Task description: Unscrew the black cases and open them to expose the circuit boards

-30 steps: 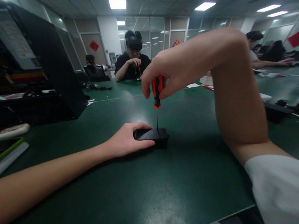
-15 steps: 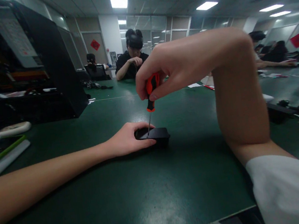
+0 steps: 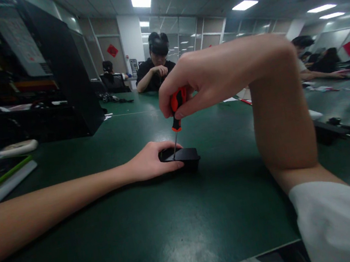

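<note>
A small black box-like device (image 3: 189, 156) rests on the green table (image 3: 136, 223). My left hand (image 3: 151, 161) grips its left end, thumb along the near side and fingers on the far side. Above it, my right hand (image 3: 182, 87) is closed around the red and black handle of a screwdriver (image 3: 176, 124). The screwdriver points down, slightly tilted, and its thin shaft meets the top of the device between my left thumb and fingers. The exact spot under the tip is too small to make out.
An open black computer case (image 3: 61, 64) stands at the left, beside a green-edged tray (image 3: 8, 176) and a white object (image 3: 19, 147). Across the table sits a person (image 3: 155, 71). Black items (image 3: 328, 131) and other people are at the right.
The whole view has shifted very slightly. Both hands, the screwdriver and the device keep nearly the same positions relative to each other.
</note>
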Action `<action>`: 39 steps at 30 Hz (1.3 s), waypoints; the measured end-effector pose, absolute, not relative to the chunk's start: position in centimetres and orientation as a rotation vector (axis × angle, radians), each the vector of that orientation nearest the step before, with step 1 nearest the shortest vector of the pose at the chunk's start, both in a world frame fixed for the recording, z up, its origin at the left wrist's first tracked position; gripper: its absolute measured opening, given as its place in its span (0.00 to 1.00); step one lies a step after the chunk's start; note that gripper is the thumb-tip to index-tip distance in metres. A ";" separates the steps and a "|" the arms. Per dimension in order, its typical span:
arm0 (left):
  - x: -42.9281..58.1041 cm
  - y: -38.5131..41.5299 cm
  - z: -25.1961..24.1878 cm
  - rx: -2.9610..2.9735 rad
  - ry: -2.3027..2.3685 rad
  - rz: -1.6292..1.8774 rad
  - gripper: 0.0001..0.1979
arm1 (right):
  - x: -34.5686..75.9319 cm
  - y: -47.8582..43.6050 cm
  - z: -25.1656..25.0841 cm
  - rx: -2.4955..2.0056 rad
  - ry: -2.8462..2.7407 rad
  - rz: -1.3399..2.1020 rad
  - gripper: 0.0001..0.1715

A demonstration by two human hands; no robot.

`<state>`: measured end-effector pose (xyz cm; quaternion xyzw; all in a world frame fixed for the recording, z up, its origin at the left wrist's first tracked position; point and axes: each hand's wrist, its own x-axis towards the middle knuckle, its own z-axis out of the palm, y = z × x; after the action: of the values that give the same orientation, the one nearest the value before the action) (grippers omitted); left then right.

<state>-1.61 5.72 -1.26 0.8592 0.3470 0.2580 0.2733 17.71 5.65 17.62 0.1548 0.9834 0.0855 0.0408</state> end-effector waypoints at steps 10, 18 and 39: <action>-1.6 5.7 -1.1 2.305 0.945 0.689 0.26 | 17.6 5.0 17.8 0.511 2.971 0.254 0.23; -1.5 5.8 -1.1 2.281 0.937 0.683 0.26 | 17.5 4.7 17.7 0.440 2.958 0.171 0.32; -1.4 5.7 -1.2 2.286 0.971 0.690 0.25 | 16.7 3.9 17.1 0.302 3.005 0.213 0.19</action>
<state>-1.43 5.75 -1.17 0.8518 0.3619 0.2570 0.2783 16.70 3.92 17.14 0.0995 0.9909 0.0703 0.0571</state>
